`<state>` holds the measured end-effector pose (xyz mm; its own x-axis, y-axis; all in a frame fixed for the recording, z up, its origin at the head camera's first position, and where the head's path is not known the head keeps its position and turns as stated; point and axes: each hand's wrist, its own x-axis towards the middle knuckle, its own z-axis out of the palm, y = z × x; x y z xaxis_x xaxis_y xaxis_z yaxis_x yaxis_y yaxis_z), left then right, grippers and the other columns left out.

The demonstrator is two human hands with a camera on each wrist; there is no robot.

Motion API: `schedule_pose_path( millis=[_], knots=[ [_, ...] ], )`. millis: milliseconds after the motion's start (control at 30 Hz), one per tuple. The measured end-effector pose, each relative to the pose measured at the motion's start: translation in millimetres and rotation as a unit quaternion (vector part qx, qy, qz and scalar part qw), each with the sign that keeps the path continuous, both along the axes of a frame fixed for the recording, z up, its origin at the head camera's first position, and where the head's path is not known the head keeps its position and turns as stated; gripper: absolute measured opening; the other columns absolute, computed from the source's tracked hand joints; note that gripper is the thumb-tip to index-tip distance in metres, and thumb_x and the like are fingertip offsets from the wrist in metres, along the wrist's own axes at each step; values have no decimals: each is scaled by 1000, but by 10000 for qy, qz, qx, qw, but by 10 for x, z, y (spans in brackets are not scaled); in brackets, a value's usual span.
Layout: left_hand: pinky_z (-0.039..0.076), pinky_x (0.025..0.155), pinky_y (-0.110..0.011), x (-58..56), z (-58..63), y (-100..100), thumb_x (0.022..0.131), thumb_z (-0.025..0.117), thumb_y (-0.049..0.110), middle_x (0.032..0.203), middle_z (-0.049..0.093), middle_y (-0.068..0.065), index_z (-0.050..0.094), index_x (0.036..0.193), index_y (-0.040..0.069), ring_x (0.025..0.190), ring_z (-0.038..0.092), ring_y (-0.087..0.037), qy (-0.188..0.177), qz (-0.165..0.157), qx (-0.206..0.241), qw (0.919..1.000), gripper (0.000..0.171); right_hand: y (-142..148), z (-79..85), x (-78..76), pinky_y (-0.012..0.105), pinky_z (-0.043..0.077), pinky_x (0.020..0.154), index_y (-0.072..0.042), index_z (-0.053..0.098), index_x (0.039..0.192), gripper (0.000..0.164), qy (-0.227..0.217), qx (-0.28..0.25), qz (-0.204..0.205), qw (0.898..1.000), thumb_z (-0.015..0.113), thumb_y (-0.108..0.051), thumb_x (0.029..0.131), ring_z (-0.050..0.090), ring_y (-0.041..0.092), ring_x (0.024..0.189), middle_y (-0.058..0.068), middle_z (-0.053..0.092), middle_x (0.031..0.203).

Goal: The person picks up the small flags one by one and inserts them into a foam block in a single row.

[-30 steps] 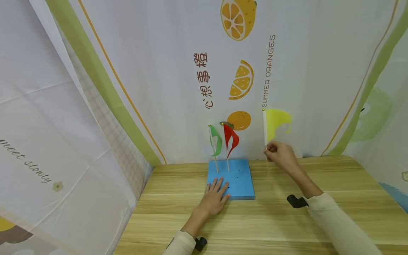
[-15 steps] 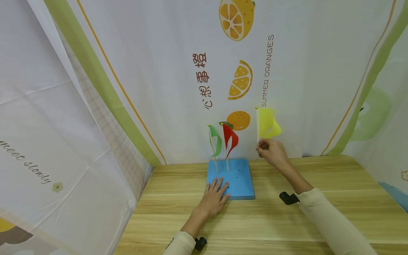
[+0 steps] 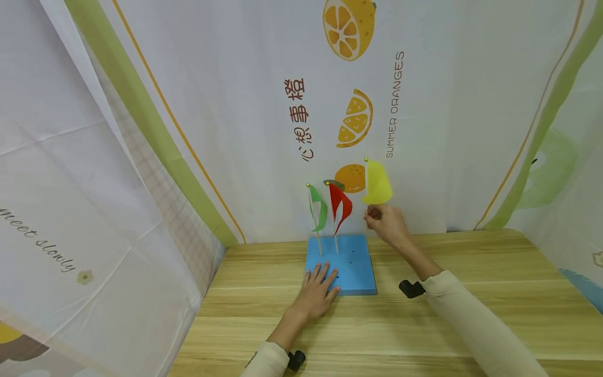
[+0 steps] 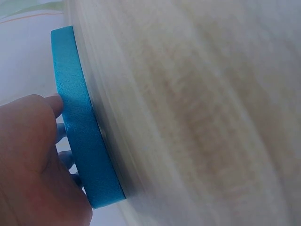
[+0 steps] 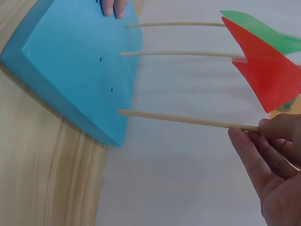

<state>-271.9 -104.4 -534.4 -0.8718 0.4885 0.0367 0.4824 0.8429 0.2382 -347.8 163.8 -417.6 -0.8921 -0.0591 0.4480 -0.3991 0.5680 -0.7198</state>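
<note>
A blue foam block with small dark holes in its top lies on the table. My left hand rests on its front left part, fingers spread and straight. A green flag and a red flag stand upright in the block's back left area on thin wooden sticks. With thumb and fingertips my right hand pinches the stick of a yellow flag. In the right wrist view the lower end of that wooden stick overlaps the block near its edge, beside two holes.
The wood-grain table runs back to a white curtain printed with oranges and lettering. Another printed cloth hangs at the left. Black wrist cameras sit on both wrists.
My right hand has carried the yellow flag leftward, from right of the block to over its back right side. The left hand, block and other two flags have stayed put.
</note>
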Motion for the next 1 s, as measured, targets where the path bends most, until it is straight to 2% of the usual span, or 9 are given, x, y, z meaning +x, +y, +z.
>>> schedule_pose_path(
  millis=[267, 533, 733, 1000],
  knots=[
    [19, 134, -61, 9, 15, 1, 116, 41, 43, 178, 24, -12, 35, 169, 18, 166, 18, -37, -24, 7, -23, 10000, 59, -157, -51, -83, 41, 69, 78, 0, 66, 106, 9, -52, -166, 126, 9998, 72, -5, 101, 77, 30, 85, 19, 76, 98],
    [19, 134, -60, 2, 20, -1, 116, 40, 44, 178, 23, -12, 34, 169, 18, 166, 18, -37, -9, 11, -93, 10000, 59, -258, -146, -192, 43, 68, 76, 2, 71, 100, 8, 193, 99, 130, 9997, 73, -6, 99, 77, 30, 81, 19, 78, 94],
    [20, 134, -60, -8, 8, -1, 116, 40, 45, 179, 23, -12, 34, 169, 18, 166, 18, -37, 6, -5, -91, 10000, 60, -311, -205, -221, 45, 68, 77, 6, 72, 107, 14, 172, 109, 78, 9998, 73, -6, 99, 78, 33, 84, 21, 79, 97],
    [19, 134, -60, -5, 5, -1, 116, 41, 44, 179, 22, -12, 34, 169, 18, 166, 17, -37, -10, 15, -49, 10000, 60, -355, -262, -239, 45, 67, 77, 3, 72, 100, 8, 184, 169, 41, 9997, 72, -5, 99, 75, 30, 82, 18, 78, 93]
  ],
)
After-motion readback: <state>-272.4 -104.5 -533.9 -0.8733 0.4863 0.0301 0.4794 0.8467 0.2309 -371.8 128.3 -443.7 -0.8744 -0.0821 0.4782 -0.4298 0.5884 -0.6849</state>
